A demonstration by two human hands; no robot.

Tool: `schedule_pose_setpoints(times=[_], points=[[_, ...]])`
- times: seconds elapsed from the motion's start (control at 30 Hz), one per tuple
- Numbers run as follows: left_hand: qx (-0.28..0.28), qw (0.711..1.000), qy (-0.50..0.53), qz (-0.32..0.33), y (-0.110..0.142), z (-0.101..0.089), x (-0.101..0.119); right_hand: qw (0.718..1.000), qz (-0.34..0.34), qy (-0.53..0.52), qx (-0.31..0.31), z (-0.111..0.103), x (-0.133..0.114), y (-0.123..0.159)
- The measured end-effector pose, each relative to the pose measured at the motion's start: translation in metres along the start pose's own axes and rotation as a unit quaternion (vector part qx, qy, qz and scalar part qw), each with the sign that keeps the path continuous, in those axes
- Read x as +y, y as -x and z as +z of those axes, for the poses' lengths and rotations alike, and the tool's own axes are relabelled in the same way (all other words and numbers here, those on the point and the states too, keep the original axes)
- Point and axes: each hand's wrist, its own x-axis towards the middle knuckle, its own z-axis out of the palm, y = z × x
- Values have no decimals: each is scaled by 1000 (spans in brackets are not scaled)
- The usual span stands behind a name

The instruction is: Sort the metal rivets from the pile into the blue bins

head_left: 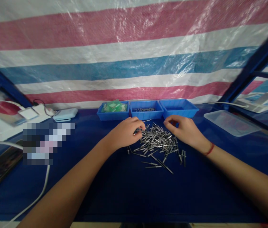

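Observation:
A loose pile of silvery blind rivets [158, 139] lies on the dark blue table, with a few strays at its near edge. My left hand [127, 131] is at the pile's left side, its fingers curled around several rivets whose metal shows between thumb and fingers. At the upper right of the pile, my right hand [183, 128] is closed with thumb and fingertips together; whatever they hold, if anything, is hidden. Behind the pile, a middle blue bin [145, 114] contains some rivets. The right blue bin [180, 112] shows only its blue inside.
A left blue bin [112, 117] holds green-and-clear plastic packets. To the right lies a translucent plastic lid [231, 123]. On the left are a phone [1, 167], a white cable [45, 183], a light blue case [65, 114] and a power strip. Striped sheeting hangs behind.

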Motion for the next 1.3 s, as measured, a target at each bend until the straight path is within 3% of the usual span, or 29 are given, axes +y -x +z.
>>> schedule_pose_setpoints(times=[0.27,1.3], points=[[-69,998,-5,4,2,-3,1,998,4,-62,-16,3,5,4],[-73,993,-83,-34,3,1,3,997,-23,-75,-28,1,-9,12]])
